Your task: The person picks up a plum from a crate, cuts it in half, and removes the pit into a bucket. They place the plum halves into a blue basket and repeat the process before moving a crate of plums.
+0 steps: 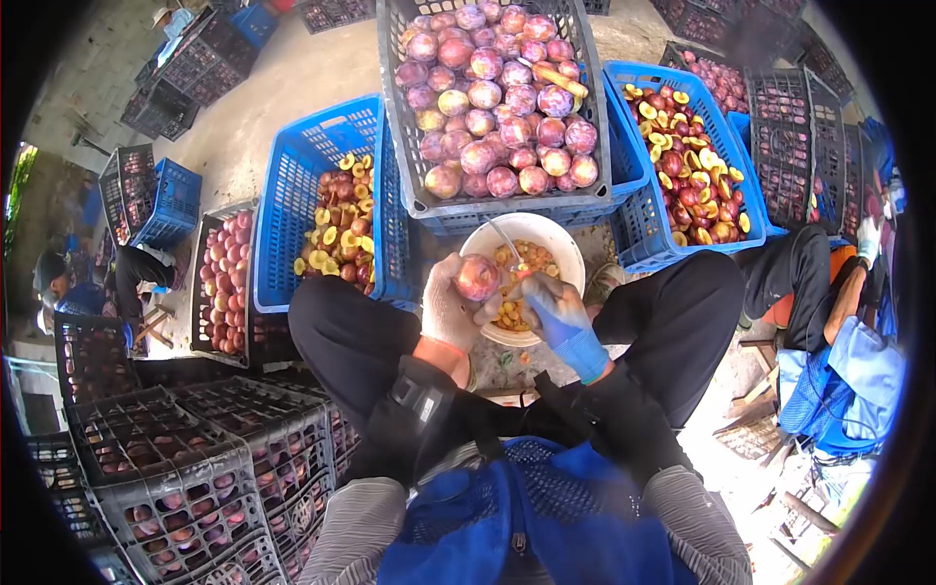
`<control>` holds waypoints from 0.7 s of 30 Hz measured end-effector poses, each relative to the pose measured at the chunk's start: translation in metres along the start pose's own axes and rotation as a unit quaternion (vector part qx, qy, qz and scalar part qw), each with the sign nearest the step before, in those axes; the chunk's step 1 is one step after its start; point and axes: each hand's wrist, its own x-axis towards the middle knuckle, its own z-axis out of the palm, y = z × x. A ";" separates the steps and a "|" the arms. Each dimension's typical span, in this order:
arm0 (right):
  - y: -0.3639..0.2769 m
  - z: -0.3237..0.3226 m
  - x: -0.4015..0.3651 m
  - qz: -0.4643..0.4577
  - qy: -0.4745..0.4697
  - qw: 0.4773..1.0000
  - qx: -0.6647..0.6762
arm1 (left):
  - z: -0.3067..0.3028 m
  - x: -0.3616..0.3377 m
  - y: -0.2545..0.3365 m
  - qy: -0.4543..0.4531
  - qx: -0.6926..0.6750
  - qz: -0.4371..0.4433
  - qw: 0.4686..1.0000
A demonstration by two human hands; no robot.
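A whole reddish plum [478, 278] is held in my gloved left hand [448, 300], above the left side of a white bucket [478, 234]. My right hand [561, 317], in a grey and blue glove, is closed over the bucket's right side; what it grips is too small to make out. Inside the bucket lie yellow-orange plum scraps [536, 261] and a thin metal handle [504, 239]. Just beyond stands a grey crate [487, 205] full of whole plums [485, 95], with a wooden-handled tool [561, 78] on top.
Blue crates of halved plums stand at left [283, 195] and right [648, 229]. Stacked black crates [175, 448] fill the lower left. Another crate of plums [226, 283] sits further left. People are seated at the far left [73, 288] and right [843, 302].
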 end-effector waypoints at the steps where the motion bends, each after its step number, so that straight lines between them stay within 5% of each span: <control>1: 0.006 -0.002 -0.001 0.014 0.000 1.000 0.012 | -0.002 0.002 -0.001 -0.004 -0.013 -0.013 1.000; 12: 0.013 0.016 0.000 0.075 0.008 0.996 0.057 | 0.012 0.005 -0.011 0.066 0.022 -0.005 0.998; 16: 0.036 0.020 0.007 -0.006 0.059 0.997 -0.041 | 0.003 0.007 -0.015 0.092 0.054 -0.028 0.994; 21: 0.037 0.025 0.001 0.102 0.077 0.991 0.042 | 0.000 0.003 -0.020 0.063 0.120 -0.015 0.991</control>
